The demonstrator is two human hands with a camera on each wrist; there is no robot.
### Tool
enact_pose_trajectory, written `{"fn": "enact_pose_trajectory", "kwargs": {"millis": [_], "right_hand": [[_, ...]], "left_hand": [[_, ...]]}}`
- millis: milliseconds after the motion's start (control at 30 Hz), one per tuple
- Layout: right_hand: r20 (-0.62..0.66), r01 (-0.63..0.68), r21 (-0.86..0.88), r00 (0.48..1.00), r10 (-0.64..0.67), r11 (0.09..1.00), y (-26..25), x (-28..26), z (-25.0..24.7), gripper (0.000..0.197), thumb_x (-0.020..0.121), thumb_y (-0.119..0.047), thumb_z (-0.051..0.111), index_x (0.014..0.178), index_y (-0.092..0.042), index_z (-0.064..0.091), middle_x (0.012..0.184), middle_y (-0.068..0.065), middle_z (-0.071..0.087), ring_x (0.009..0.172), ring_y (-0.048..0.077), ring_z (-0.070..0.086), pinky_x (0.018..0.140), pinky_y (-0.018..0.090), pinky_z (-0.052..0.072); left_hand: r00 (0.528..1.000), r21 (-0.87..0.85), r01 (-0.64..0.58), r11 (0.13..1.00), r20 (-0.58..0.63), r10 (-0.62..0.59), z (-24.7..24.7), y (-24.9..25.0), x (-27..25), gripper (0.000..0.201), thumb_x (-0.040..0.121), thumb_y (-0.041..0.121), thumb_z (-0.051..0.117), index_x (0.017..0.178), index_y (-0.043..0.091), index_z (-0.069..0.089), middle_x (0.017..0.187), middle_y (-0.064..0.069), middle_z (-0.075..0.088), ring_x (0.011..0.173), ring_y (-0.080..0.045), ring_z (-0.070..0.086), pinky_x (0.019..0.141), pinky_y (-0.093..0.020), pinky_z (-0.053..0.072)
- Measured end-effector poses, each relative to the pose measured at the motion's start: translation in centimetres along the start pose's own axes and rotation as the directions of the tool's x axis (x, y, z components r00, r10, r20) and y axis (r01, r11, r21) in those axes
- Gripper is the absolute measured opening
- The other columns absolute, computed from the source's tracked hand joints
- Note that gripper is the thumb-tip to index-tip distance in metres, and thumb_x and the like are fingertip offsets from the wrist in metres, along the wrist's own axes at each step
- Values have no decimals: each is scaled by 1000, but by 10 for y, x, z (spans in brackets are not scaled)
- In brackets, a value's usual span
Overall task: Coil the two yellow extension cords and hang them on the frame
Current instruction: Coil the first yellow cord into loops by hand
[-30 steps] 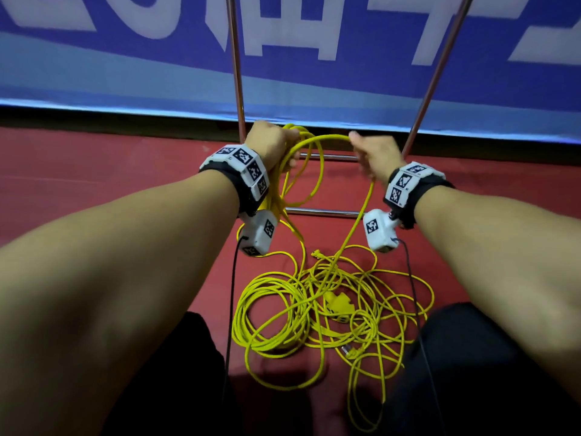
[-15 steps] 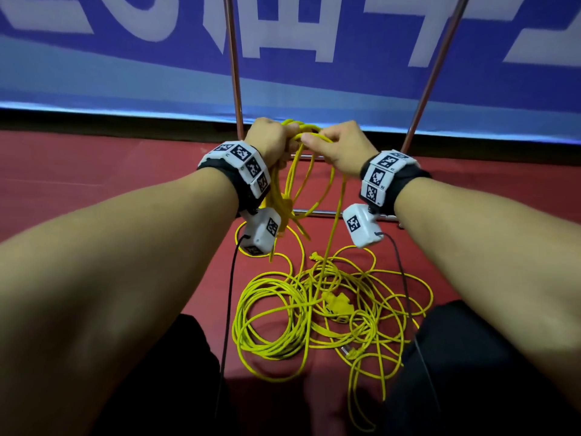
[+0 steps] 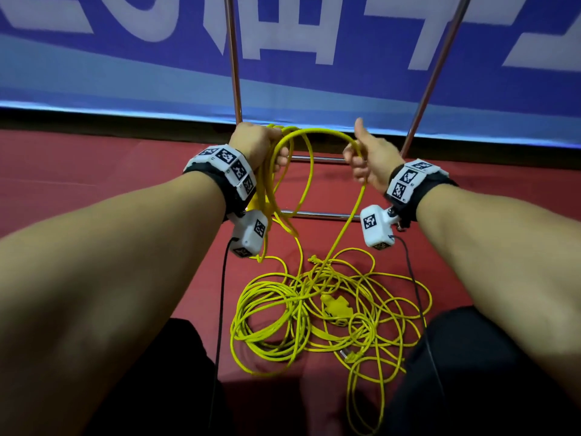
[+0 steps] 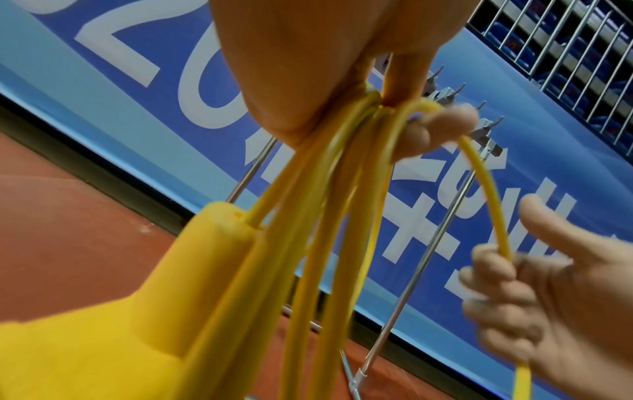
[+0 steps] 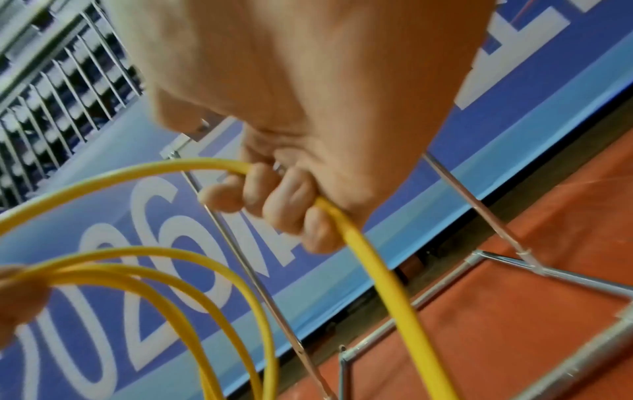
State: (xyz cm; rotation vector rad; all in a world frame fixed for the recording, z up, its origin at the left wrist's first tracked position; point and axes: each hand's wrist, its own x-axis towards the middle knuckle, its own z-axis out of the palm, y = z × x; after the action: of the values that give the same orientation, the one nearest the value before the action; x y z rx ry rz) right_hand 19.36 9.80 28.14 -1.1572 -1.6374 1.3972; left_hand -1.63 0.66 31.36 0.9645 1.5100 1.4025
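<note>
My left hand (image 3: 256,143) grips the yellow rubber cord loops (image 3: 283,184); my right hand (image 3: 366,158) pinches the strand, and I'd feed matching loops.

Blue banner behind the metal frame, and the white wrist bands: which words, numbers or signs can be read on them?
"20": large white digits on the blue wall banner, left wrist view.
The other white banner characters: cropped or hidden, not readable.
White wrist bands: square black-and-white code patterns only, no words.
</note>
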Motion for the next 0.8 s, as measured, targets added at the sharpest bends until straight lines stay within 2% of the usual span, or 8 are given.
{"fn": "enact_pose_trajectory", "kwargs": {"millis": [67, 167, 333, 400, 467, 567, 700, 800], "right_hand": [[-65, 125, -182, 988, -138, 975, -9, 2, 4, 61, 96, -61, 48, 59, -14, 60, 43, -5, 34, 40, 12, 30, 44, 22, 28], [-29, 327, -402, 929, -369, 855, -19, 4, 23, 50, 93, -50, 63, 56, -16, 59, 41, -10, 35, 44, 7, 30, 50, 24, 28], [20, 388, -414, 908, -418, 824, -30, 1, 60, 45, 78, -57, 74, 57, -21, 56, 50, -12, 48, 51, 4, 41, 55, 26, 35], [61, 409, -379, 906, -419, 830, -29, -3, 66, 42, 78, -53, 75, 59, -21, 58, 53, -10, 59, 53, 3, 48, 59, 27, 40], [78, 412, -360, 907, -414, 837, -28, -6, 67, 40, 81, -50, 76, 61, -20, 59, 51, -11, 54, 51, 4, 41, 54, 27, 34], [126, 371, -306, 929, -349, 877, -24, -8, 61, 36, 86, -37, 76, 63, -19, 56, 49, -8, 42, 48, 8, 33, 49, 24, 25], [317, 213, -249, 940, -128, 945, -2, -6, 50, 22, 94, -19, 68, 75, -13, 59, 59, 7, 57, 49, 18, 51, 50, 24, 42], [442, 6, -302, 887, 135, 953, 15, -7, 44, 35, 104, -31, 50, 78, -8, 60, 68, 12, 66, 55, 16, 65, 51, 23, 43]], "left_hand": [[999, 12, 13, 1000, 37, -14, 0, -1, -3, 27, 100, 10, 51, 74, 5, 56, 46, -4, 58, 39, -18, 58, 45, -25, 48], [995, 54, 33, 998, 91, -38, 2, -1, -7, 34, 103, 14, 47, 71, 6, 56, 48, -4, 59, 42, -19, 56, 41, -23, 45], [997, 55, 16, 998, 77, -20, 5, 4, -14, 25, 97, 7, 51, 75, 3, 62, 50, -8, 62, 41, -20, 61, 43, -24, 47], [997, 84, 4, 996, 78, -10, 6, 6, -15, 25, 95, 4, 52, 73, 4, 62, 47, -7, 59, 36, -17, 53, 41, -23, 43], [996, 140, -19, 990, 84, 7, 8, 6, -15, 28, 93, 3, 52, 66, 7, 59, 42, -4, 52, 32, -16, 42, 42, -24, 35], [997, 212, -41, 976, 68, 28, 10, 6, -14, 34, 94, 7, 57, 61, 12, 50, 41, -2, 44, 33, -15, 34, 42, -19, 27], [997, 287, -81, 954, 17, 80, 6, 4, -7, 35, 95, 21, 62, 62, 13, 56, 56, -8, 54, 40, -18, 39, 45, -22, 33], [996, 305, -85, 949, 1, 89, 2, 4, -4, 33, 96, 25, 62, 65, 13, 58, 61, -9, 56, 44, -18, 41, 49, -25, 34]]}}
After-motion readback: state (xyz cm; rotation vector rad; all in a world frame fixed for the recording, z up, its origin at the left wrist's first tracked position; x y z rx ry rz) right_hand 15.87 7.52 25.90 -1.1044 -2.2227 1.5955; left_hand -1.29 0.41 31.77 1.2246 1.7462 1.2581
